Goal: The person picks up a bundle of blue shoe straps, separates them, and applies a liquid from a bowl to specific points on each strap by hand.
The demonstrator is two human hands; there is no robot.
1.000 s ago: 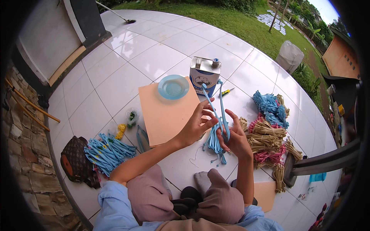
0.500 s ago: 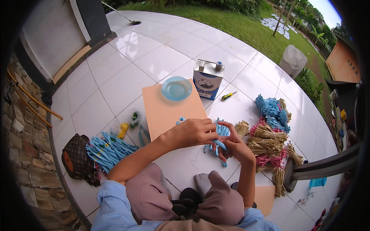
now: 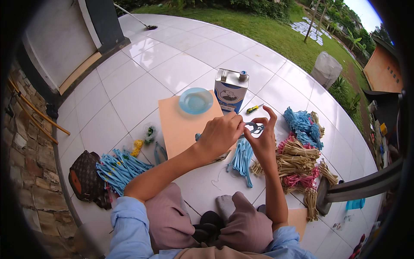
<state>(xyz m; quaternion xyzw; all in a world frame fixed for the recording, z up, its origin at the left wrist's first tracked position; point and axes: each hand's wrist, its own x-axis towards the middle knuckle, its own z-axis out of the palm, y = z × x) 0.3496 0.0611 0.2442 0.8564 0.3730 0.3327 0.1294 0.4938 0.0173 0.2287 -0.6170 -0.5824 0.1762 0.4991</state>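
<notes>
On white floor tiles [image 3: 129,103] a person sits cross-legged with craft stuff spread within arm's reach. Farthest left lies a brown patterned bag [image 3: 85,179], touching a heap of pale blue strips [image 3: 120,166]; these look like stock set aside on the left. Just beyond them sit small yellow and green bits [image 3: 144,140] and a pair of pliers [image 3: 160,152], apart from the hands.

Next comes a tan card sheet [image 3: 183,127], laid flat as a work mat, with a blue dish [image 3: 196,101] on its far end and a metal can [image 3: 231,90] standing upright at its far right corner, out of the way but easy to reach.

Over the mat's right edge the left hand [image 3: 221,134] is curled, its fingers pinched on one side of a small blue-grey loop [image 3: 254,127]. The right hand [image 3: 263,140] meets it from the other side: thumb and forefinger pinch the loop while the remaining fingers fan upward, probably to keep clear of the piece. So the loop is held up between both hands, above the floor, where the eyes can follow the fine work. Below the hands a bundle of blue strips [image 3: 242,159] rests on the tiles; whether it joins the loop I cannot tell.

A small yellow-green screwdriver [image 3: 253,108] lies just beyond the hands. Rightward, piles of blue, pink and straw-coloured tassels [image 3: 302,155] lie heaped together, seemingly sorted by colour. Farther right, a dark rail [image 3: 362,185] crosses the frame, with grass [image 3: 276,30] beyond.
</notes>
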